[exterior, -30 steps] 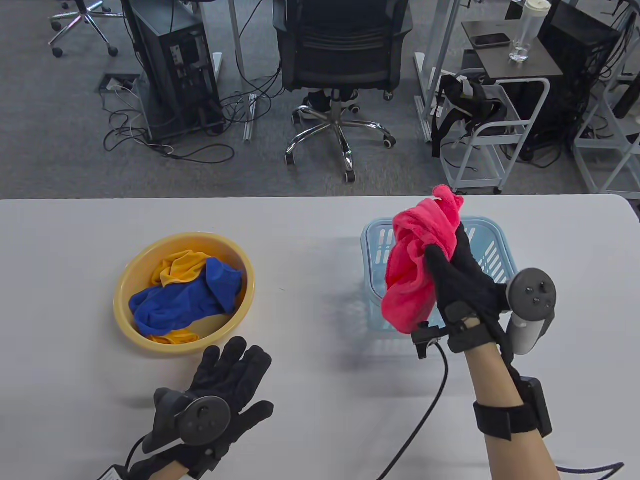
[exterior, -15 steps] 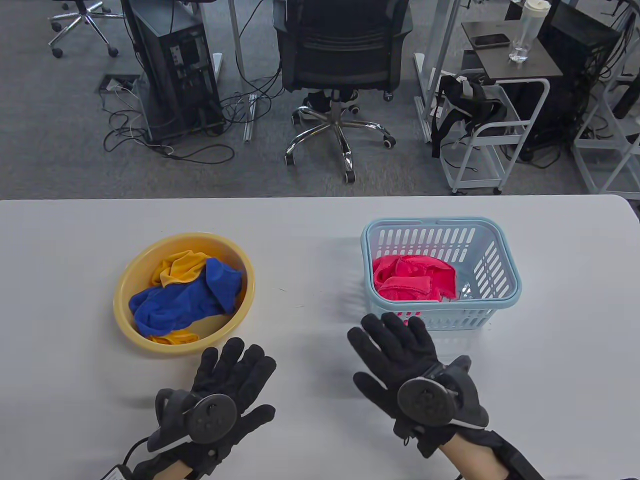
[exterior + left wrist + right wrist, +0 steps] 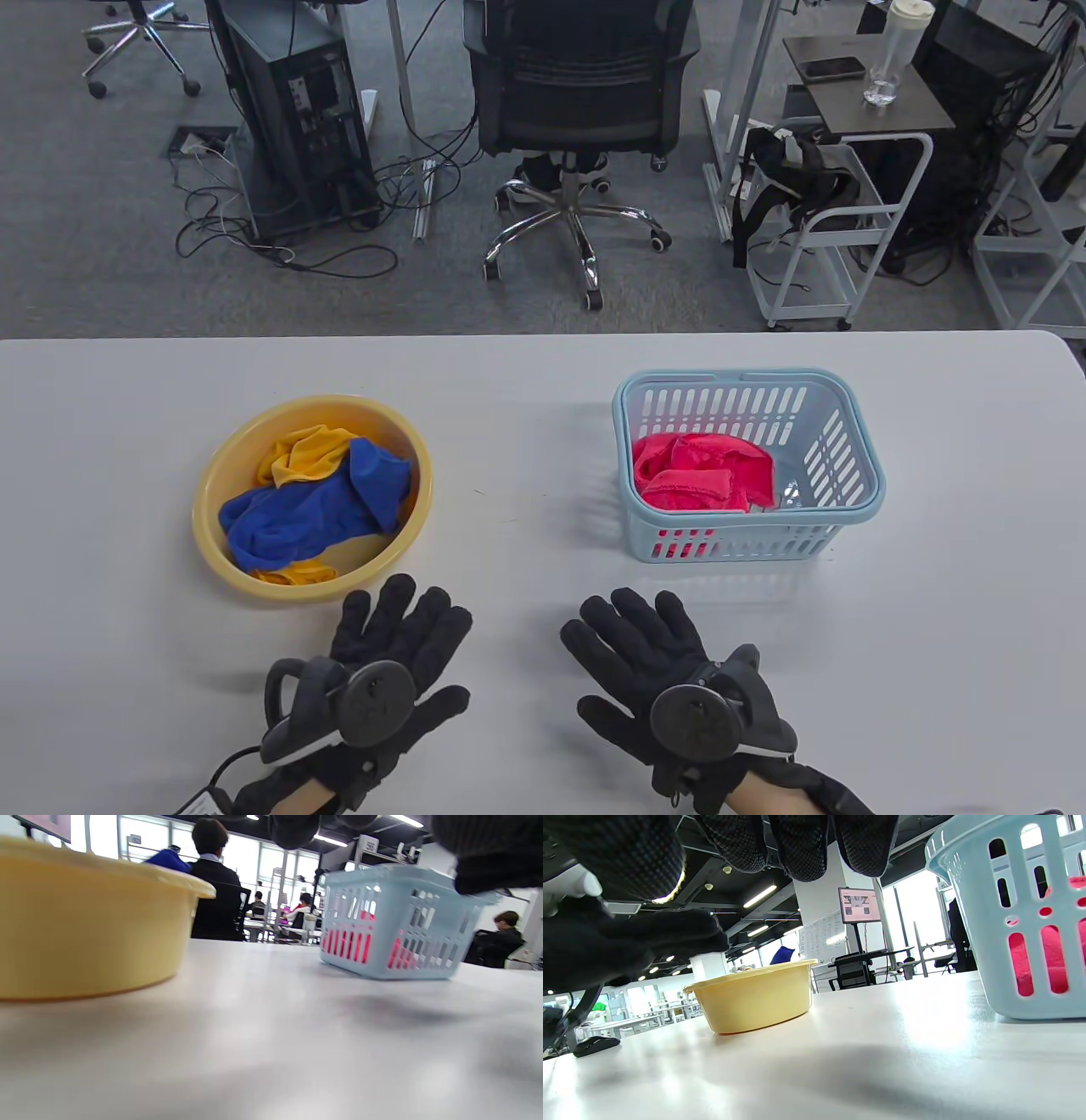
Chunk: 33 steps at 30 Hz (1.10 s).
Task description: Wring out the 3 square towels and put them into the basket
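In the yellow basin (image 3: 222, 475), I should grip the blue towel (image 3: 318, 509) firmly; my left hand (image 3: 382, 671) and right hand (image 3: 657, 679) lie flat, empty.

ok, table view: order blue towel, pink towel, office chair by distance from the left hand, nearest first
1. Blue towel, in the yellow bowl just beyond the left hand.
2. Pink towel, in the basket to the right.
3. Office chair, on the floor past the table.

Left hand (image 3: 394, 654), right hand (image 3: 649, 666) — flat, fingers spread
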Tool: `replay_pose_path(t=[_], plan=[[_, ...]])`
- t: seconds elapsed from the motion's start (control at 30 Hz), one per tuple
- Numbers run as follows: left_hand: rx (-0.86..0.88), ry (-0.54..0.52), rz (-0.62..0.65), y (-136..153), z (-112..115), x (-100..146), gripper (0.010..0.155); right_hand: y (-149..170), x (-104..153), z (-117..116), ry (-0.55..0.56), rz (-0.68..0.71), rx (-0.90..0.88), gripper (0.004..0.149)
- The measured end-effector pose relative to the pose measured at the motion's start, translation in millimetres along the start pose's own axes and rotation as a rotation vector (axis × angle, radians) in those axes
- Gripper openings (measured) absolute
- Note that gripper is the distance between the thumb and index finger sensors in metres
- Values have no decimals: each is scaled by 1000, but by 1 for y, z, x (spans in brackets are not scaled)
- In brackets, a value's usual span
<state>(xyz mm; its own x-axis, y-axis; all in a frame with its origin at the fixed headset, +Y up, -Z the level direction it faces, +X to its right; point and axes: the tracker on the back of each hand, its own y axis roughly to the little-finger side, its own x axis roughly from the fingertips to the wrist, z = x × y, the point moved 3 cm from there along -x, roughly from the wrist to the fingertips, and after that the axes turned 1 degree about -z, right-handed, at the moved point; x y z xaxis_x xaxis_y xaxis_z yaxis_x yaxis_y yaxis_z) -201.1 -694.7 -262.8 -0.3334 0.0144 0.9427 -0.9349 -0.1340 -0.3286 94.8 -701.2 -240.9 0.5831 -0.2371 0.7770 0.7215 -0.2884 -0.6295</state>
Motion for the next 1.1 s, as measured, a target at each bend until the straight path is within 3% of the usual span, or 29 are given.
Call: replay_pose_path(t=[0.1, 0.23, 0.33, 0.47, 0.57, 0.67, 0.8, 0.83, 0.93, 1.1], plan=[[0, 37, -201, 38, -37, -21, 79, 0, 0, 0, -14, 4, -18, 72], [-241, 89, -480, 104, -66, -58, 83, -2, 2, 2, -19, 8, 4, 73], [-390, 272, -665, 149, -55, -77, 86, -4, 3, 2, -19, 13, 1, 73], [-379, 448, -743, 180, -35, -91, 80, -3, 3, 3, -17, 11, -8, 73], [-366, 488, -754, 190, -21, -99, 77, -3, 3, 3, -17, 9, -10, 73], [-457, 472, -772, 191, -15, -104, 56, -2, 3, 3, -15, 5, -14, 73], [-416, 309, -705, 183, -40, -105, 45, 1, 4, 4, -10, -5, -38, 72], [-353, 196, -679, 178, -57, -102, 44, 2, 3, 4, -9, -8, -42, 72], [-119, -142, -616, 167, -120, -85, 44, 6, 3, 5, -19, -18, -55, 72], [246, -730, -399, 140, -245, -32, 44, 18, -1, 13, 28, -65, -118, 70]])
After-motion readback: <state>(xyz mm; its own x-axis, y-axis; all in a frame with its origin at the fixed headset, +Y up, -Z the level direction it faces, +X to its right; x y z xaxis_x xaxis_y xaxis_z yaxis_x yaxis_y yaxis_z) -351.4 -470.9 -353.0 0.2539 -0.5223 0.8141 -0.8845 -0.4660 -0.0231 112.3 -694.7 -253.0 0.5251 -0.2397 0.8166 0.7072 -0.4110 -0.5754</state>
